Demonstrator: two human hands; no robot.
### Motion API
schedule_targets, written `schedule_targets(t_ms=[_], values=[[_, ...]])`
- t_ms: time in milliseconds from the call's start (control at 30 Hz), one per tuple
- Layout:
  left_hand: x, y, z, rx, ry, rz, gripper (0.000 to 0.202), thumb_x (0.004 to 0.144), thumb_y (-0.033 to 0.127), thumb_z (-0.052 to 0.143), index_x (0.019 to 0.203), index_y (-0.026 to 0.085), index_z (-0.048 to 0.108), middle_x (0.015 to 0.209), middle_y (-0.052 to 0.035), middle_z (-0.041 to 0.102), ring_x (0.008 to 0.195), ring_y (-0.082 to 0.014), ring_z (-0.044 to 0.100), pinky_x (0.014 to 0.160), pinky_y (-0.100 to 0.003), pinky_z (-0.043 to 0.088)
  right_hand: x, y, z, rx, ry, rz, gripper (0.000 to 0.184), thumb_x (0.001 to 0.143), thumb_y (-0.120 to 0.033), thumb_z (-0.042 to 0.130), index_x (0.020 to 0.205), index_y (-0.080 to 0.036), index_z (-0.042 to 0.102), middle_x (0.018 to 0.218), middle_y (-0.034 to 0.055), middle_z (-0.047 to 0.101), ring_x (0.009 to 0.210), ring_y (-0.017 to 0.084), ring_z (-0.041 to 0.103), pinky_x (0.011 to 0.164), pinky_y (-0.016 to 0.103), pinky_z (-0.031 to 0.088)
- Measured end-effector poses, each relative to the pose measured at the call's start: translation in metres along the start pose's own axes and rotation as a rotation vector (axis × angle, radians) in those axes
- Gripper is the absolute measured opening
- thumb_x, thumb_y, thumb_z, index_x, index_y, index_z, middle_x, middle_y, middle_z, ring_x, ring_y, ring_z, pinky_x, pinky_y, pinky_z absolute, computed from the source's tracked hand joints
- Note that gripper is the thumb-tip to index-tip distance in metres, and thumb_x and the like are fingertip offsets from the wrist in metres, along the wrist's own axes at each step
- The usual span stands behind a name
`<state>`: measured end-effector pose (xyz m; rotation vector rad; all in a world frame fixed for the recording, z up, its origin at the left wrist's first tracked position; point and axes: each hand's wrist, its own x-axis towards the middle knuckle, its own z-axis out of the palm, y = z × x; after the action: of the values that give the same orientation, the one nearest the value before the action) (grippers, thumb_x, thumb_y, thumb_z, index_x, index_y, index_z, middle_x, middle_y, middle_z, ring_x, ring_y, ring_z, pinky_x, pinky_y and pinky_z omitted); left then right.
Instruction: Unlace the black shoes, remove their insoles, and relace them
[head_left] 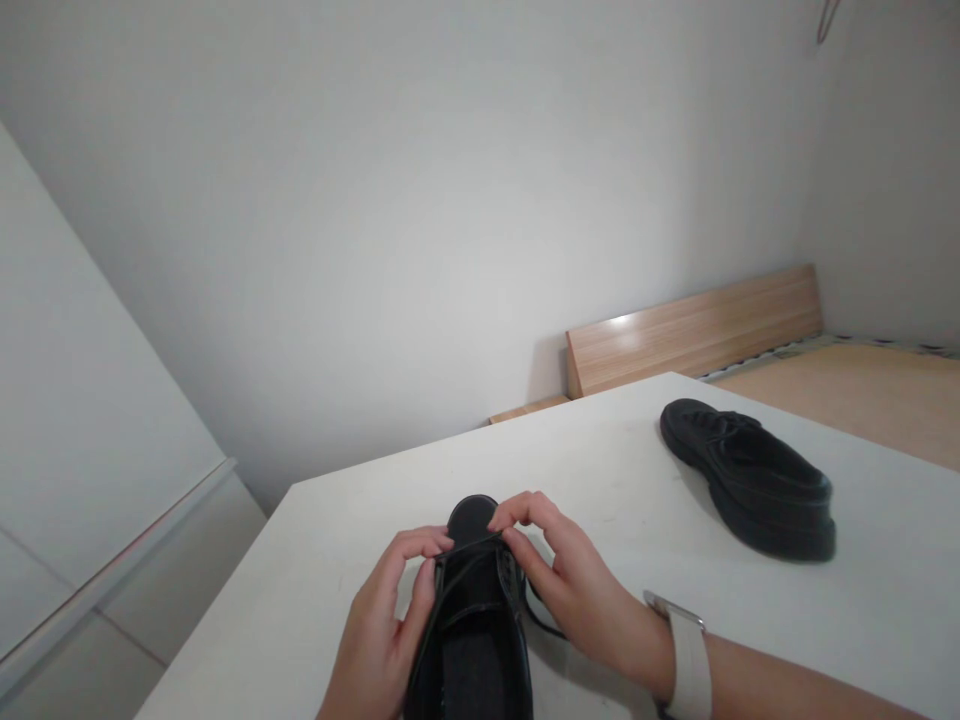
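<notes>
A black leather lace-up shoe (pixel 471 612) sits low in the middle of the head view, its toe facing away and its opening towards me. Across its front runs a thin black shoelace (pixel 472 547). My left hand (pixel 390 610) is at the left eyelet edge, thumb and forefinger closed around the lace there; its exact grip is partly hidden. On the other side, my right hand (pixel 574 590) pinches the lace between thumb and forefinger above the right eyelets. A loose length of lace hangs beside the shoe under the right hand.
A second black shoe (pixel 750 480), laced, stands at the right on the white table (pixel 360 510). Beyond the table are a wooden headboard (pixel 697 330) and a tan mattress-like surface (pixel 862 390). A white cabinet-like panel (pixel 82 400) rises at the left.
</notes>
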<state>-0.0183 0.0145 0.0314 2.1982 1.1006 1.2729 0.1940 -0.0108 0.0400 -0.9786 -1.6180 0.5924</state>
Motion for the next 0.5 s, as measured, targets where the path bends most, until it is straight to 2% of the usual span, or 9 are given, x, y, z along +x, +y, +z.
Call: schedule_targets(t_ms=[133, 267, 400, 500], values=[[0.002, 0.001, -0.010, 0.080, -0.098, 0.058, 0.017, 0.097, 0.030, 0.046, 0.104, 0.023, 0.059, 0.095, -0.0047, 0.067, 0.090, -0.0175, 0.066, 0.079, -0.025, 0.054, 0.003, -0.011, -0.013, -0.128, -0.091, -0.014, 0.013, 0.098, -0.020, 0.045, 0.091, -0.021, 0.056, 0.089, 0.0019, 0.060, 0.089, 0.019, 0.052, 0.082, 0.033, 0.040], [0.004, 0.000, -0.017, 0.149, -0.029, 0.101, 0.011, 0.095, 0.028, 0.049, 0.097, 0.023, 0.058, 0.089, -0.0028, 0.065, 0.083, -0.0164, 0.066, 0.072, -0.023, 0.054, 0.013, -0.009, -0.024, -0.256, -0.154, -0.034, 0.007, 0.087, -0.012, 0.059, 0.085, -0.019, 0.058, 0.082, 0.0005, 0.059, 0.083, 0.018, 0.052, 0.080, 0.033, 0.039], [0.006, -0.005, -0.026, 0.205, 0.088, 0.111, 0.010, 0.093, 0.030, 0.052, 0.095, 0.022, 0.057, 0.080, -0.0009, 0.062, 0.072, -0.0157, 0.064, 0.063, -0.022, 0.053, 0.020, 0.003, -0.030, -0.359, -0.130, 0.089, 0.017, 0.081, -0.006, 0.058, 0.091, -0.018, 0.065, 0.078, 0.0007, 0.062, 0.076, 0.017, 0.055, 0.072, 0.029, 0.039], [0.009, -0.012, -0.031, 0.305, 0.038, 0.146, 0.015, 0.090, 0.034, 0.056, 0.098, 0.023, 0.059, 0.086, -0.0025, 0.066, 0.074, -0.0173, 0.065, 0.062, -0.023, 0.053, 0.023, 0.013, -0.033, -0.355, -0.219, 0.200, 0.011, 0.083, -0.016, 0.063, 0.088, -0.019, 0.072, 0.068, -0.0013, 0.060, 0.065, 0.014, 0.053, 0.062, 0.026, 0.037]])
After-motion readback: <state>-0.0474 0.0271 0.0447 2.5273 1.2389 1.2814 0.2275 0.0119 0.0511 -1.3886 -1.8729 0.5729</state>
